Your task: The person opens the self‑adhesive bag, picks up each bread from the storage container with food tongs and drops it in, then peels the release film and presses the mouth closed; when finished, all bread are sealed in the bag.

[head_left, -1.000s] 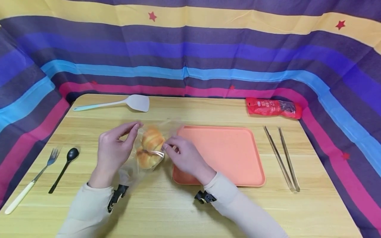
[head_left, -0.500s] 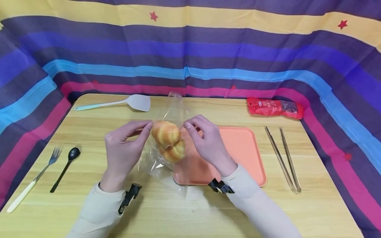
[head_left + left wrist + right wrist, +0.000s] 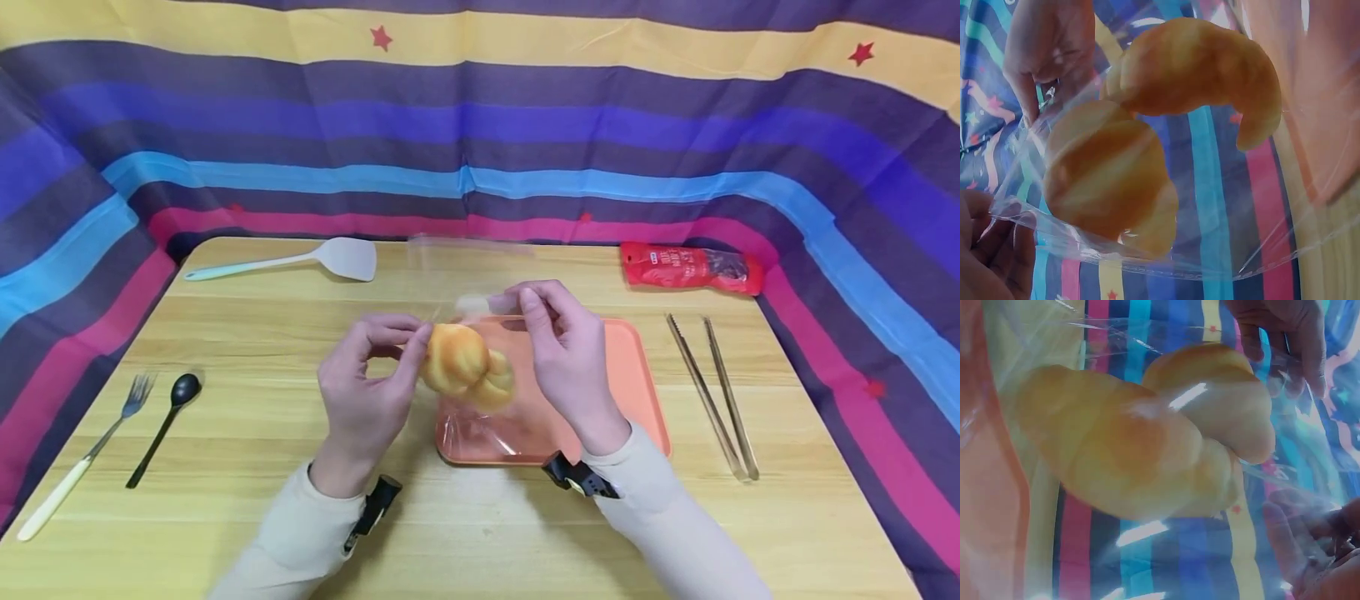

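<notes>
A clear plastic bag (image 3: 480,433) with two golden bread rolls (image 3: 459,358) inside hangs between my hands, over the left part of the pink tray (image 3: 630,400). My left hand (image 3: 371,392) pinches the film with thumb and forefinger right beside the rolls. Opposite it, my right hand (image 3: 570,362) pinches the bag's film farther to the right. In the left wrist view, a curved croissant-like roll (image 3: 1191,69) and a rounder one show through the film. The right wrist view shows the same rolls (image 3: 1116,444) close up, with glare on the plastic.
A white spatula (image 3: 348,258) lies at the back left and a red snack packet (image 3: 690,268) at the back right. Metal tongs (image 3: 716,400) rest right of the tray. On the left are a fork (image 3: 90,454) and a black spoon (image 3: 176,408).
Both hands have moved right with the bag, which now hangs partly over the tray. The right hand has taken a new place on the film, and the hands are farther apart.
</notes>
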`<state>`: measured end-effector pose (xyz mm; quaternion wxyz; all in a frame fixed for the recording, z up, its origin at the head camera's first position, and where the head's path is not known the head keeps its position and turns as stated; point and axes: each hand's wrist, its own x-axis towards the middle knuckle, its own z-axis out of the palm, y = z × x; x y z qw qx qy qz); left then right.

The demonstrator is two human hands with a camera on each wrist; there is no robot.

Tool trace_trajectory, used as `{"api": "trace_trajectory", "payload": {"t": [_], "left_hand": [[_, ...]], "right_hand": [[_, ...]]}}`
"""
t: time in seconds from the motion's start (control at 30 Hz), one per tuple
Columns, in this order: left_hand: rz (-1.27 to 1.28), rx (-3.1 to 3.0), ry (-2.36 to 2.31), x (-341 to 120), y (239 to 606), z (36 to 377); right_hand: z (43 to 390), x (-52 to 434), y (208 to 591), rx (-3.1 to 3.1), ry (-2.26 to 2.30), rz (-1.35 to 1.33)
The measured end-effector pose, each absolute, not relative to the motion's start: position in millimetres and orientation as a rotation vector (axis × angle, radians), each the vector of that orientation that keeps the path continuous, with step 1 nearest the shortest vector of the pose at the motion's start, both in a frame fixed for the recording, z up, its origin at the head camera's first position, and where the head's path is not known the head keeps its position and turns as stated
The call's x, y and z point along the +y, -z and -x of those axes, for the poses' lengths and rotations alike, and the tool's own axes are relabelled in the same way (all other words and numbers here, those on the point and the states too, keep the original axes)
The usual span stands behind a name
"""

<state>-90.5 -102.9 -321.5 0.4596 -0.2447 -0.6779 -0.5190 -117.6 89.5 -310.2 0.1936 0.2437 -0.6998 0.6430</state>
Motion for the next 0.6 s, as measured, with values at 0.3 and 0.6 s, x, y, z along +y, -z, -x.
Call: {"api": "trace_trajectory", "payload": {"t": [0.3,0.6], "left_hand": [[0.858,-1.669,1.262,-95,330,89],[0.589,-1.879,1.67,-113,359,114]], "right_hand": [[112,102,318,-1.825,-1.916,-0.692],[110,105,326,-1.795,-1.965,-0.689]]}}
